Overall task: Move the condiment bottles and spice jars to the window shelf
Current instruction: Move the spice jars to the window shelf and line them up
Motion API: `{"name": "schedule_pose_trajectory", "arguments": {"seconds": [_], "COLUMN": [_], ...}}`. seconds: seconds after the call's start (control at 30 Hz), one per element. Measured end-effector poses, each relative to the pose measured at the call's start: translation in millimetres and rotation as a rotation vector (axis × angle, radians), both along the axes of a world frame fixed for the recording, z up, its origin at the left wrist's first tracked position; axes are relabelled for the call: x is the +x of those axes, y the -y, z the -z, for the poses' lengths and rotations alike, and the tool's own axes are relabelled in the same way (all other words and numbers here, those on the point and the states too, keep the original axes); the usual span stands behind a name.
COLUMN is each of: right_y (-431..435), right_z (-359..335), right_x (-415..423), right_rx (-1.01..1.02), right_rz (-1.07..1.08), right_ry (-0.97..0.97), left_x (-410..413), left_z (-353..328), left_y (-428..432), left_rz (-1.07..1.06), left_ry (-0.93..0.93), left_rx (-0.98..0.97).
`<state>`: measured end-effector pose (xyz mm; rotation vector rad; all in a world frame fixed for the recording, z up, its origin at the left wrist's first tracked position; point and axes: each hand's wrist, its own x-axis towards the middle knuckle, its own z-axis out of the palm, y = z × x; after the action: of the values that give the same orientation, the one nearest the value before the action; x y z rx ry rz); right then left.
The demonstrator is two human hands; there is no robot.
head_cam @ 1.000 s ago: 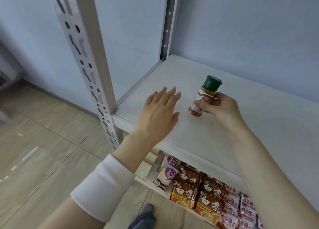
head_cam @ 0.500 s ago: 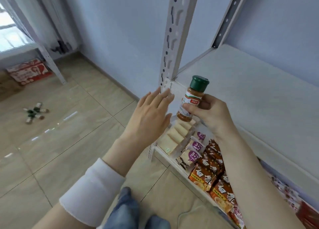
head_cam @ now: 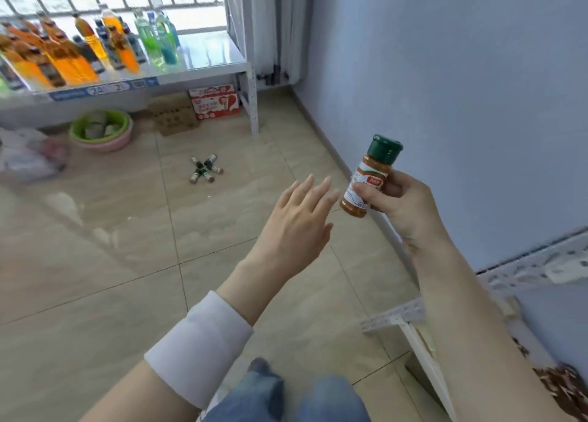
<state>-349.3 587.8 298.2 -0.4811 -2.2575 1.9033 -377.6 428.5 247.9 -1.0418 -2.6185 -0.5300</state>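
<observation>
Right hand [head_cam: 402, 205] pinches the light, rigid spice jar [head_cam: 369, 178] mid-label, below its cap; left hand [head_cam: 294, 227] beside it spread empty.

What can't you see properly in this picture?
All in the head view:
- Label on the spice jar: partly covered by the right hand's fingers; print too small.
- The small bottles on the floor: too small to read.
- The drink bottles on the window shelf: blurred, cut off by the left edge.
- The packets: blurred, cut off by the right edge.
- Inside the green bowl: blurred.
</observation>
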Motion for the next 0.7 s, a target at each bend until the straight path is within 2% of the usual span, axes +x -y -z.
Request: {"name": "schedule_pose_trajectory", "arguments": {"seconds": [0.33,0.7], "right_y": [85.5,77.6], "right_z": [35.7,41.3], "right_x": [-170.0,-415.4], "right_rx": [0.036,-0.031], "right_rz": [-0.208,-0.262], "right_ry": [0.09,0.072], "left_x": [-135.9,-384.0], "left_z": [36.4,25.6], "left_y": [94.2,92.0], "left_rz": [-0.221,-0.29], "left_ry": [0.061,0.048], "left_rx": [-0.031,-0.058]}}
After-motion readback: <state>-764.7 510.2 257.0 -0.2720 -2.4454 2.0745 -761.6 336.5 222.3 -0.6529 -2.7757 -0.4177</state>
